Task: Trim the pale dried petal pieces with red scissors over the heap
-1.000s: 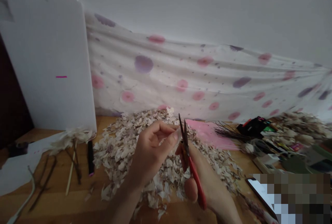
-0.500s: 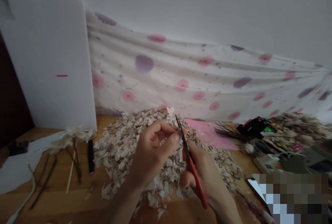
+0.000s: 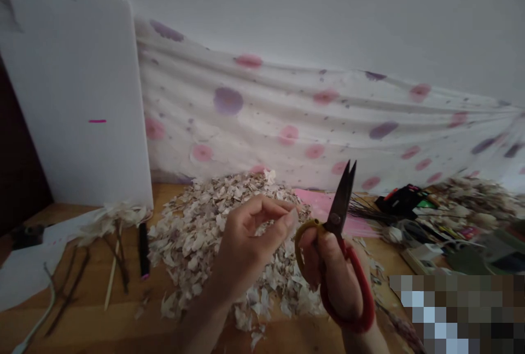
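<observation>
My right hand grips a pair of scissors with red and yellow handles. Their dark blades point up and stand slightly apart. To the left, my left hand is closed in a pinch, thumb against the fingertips; whatever sits between them is too small to make out. Both hands hover over a broad heap of pale, dry petal-like flakes spread on the wooden table. The scissor blades are apart from the left fingers.
On the left lie a black marker, thin brown twigs and a pale dried flower. A white board and flowered cloth stand behind. A pink sheet, dark thin stems and assorted clutter lie to the right.
The scissors have swung away from the left fingertips to the right, and their blades now face up. My left hand has shifted slightly right, still pinching.
</observation>
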Tool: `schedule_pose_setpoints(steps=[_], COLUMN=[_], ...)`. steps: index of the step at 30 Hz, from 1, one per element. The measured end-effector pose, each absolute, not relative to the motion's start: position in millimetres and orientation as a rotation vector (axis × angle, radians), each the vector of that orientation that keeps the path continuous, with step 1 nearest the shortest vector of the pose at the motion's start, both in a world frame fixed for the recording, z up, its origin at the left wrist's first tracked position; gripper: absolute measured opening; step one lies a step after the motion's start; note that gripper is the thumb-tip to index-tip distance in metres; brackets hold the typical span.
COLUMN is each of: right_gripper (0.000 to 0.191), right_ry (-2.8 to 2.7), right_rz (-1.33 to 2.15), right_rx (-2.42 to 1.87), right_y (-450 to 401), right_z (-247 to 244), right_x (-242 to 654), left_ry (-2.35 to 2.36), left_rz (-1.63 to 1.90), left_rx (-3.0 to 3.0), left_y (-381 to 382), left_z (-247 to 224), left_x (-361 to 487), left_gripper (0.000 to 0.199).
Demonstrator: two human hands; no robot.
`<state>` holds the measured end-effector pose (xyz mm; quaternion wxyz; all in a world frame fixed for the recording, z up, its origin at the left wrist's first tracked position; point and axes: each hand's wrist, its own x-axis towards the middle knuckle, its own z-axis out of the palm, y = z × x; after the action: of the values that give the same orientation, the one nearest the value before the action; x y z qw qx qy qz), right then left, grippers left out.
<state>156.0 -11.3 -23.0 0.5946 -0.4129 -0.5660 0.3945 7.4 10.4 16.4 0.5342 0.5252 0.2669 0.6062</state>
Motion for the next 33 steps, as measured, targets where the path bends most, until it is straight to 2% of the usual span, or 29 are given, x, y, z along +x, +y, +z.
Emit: schedule_pose_setpoints(steps=[8, 14, 22, 26, 33], right_gripper=[0.063, 0.053, 0.060, 0.060, 0.055], right_ry=[-1.227, -1.217, -1.260, -1.269, -1.187], right_rz=[0.979, 0.919, 1.091, 1.071, 0.991], right_rx=[-1.116, -1.118, -1.056, -0.976, -1.161], right_y=[-20.9, -15.3, -15.3, -14.3, -21.9], right_z=[-1.2, -10.6, -0.2, -4.7, 6.4], right_x=[147.4, 153.4, 155.2, 154.7, 149.5], left_ry=[0.706, 0.699, 0.742, 0.704, 0.704], left_rz=[1.506, 1.468, 1.477, 1.491, 1.526], left_rx=[1.452, 1.407, 1.326, 1.374, 1.404], left_y=[4.9, 7.3, 7.1, 10.6, 13.5], left_z=[14.5, 13.2, 12.5, 12.2, 10.0], left_x=[15.6, 16.4, 19.3, 19.0, 20.6], left_gripper=[0.012, 0.012, 0.011, 0.012, 0.009])
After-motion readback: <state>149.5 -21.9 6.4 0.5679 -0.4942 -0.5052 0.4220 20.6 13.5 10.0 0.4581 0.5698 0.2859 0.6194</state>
